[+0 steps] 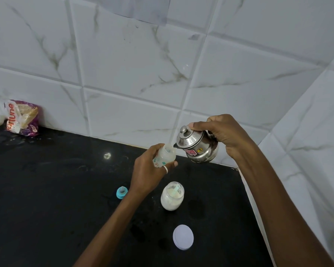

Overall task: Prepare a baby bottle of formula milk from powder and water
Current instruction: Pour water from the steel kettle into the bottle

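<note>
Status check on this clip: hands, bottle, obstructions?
Left hand grips bottle, uncapped. Right hand tips steel jug, spout at bottle mouth. Open powder jar, teat, lid on counter below; nothing blocking.

Kettle (pixel 196 146) handle under right fingers (pixel 204 126), bottle (pixel 168 154) base behind left hand (pixel 147 170)

The packet (pixel 21 118) reads "ortune"; a yellow sticker on the steel pot (pixel 198 149) shows "3".

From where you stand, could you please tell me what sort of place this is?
Most likely a home kitchen: a black counter against a marble-look tiled wall, a food packet by the wall, and a steel pot tilted over a baby bottle.
</note>
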Available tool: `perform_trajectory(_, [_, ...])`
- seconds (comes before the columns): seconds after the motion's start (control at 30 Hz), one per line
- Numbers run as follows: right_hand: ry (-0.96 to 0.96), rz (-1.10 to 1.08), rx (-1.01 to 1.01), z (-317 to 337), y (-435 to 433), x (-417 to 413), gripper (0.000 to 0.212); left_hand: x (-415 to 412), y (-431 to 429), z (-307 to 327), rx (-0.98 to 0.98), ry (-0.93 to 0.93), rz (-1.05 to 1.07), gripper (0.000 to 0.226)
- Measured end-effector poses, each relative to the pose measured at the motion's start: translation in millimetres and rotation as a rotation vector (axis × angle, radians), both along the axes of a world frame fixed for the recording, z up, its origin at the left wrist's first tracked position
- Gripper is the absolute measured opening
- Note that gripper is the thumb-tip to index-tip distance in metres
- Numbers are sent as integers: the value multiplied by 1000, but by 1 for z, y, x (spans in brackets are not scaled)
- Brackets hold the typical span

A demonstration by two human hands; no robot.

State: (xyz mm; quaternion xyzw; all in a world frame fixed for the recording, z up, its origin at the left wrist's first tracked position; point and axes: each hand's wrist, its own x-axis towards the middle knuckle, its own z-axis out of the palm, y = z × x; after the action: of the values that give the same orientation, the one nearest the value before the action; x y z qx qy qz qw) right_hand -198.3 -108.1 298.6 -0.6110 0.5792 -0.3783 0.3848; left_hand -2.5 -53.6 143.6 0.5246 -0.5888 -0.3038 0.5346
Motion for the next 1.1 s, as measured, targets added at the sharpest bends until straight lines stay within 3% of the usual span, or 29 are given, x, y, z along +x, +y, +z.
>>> perform_trajectory(1.1, [35, 3, 9, 1, 2, 4, 54, 5, 3, -4, -46, 4, -3, 65])
